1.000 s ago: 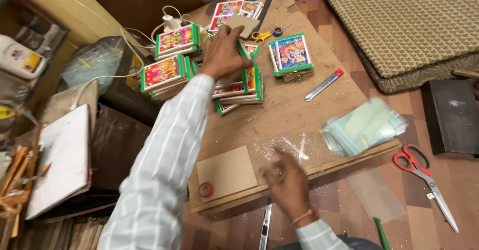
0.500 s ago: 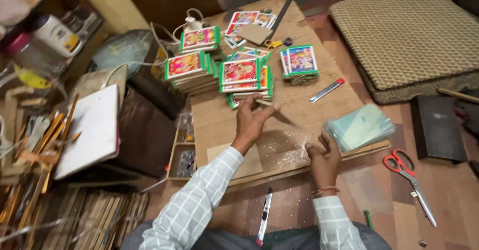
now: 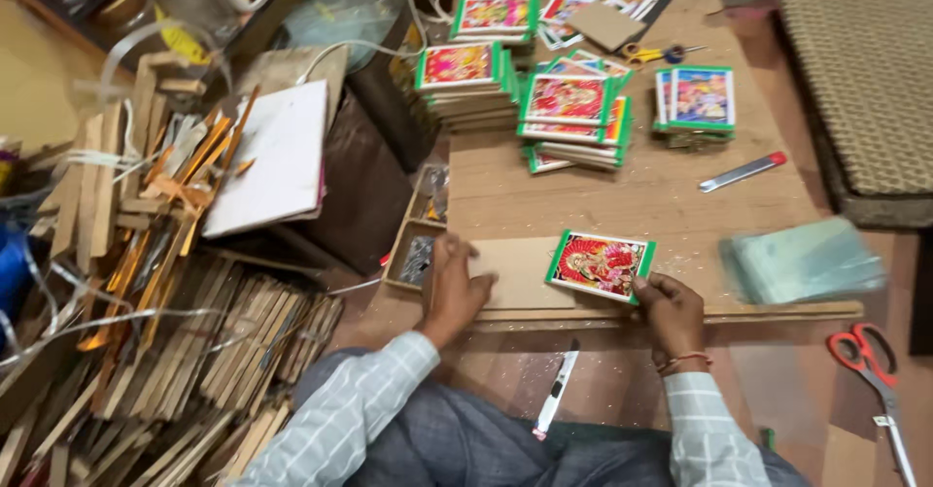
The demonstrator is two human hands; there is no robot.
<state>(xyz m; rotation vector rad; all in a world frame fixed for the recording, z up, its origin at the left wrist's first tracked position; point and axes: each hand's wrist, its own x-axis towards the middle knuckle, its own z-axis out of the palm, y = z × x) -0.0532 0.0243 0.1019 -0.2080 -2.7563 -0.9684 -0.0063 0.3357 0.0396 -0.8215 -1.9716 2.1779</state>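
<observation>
My left hand (image 3: 455, 288) lies with fingers curled over the left end of a plain brown cardboard rectangle (image 3: 515, 271) at lower centre of the frame, pressing it flat on the wooden work board (image 3: 671, 200) so it cannot slide. My right hand (image 3: 671, 310) pinches the lower right corner of a green-bordered red picture card (image 3: 600, 264), thumb on top, holding it tilted over the cardboard's right end, so the two edges meet. Stacks of similar green-edged cards (image 3: 569, 108) sit towards the upper centre, within reach. A pile of pale blue-green sheets (image 3: 805, 259) rests at right, red-handled scissors (image 3: 870, 375) at lower right.
</observation>
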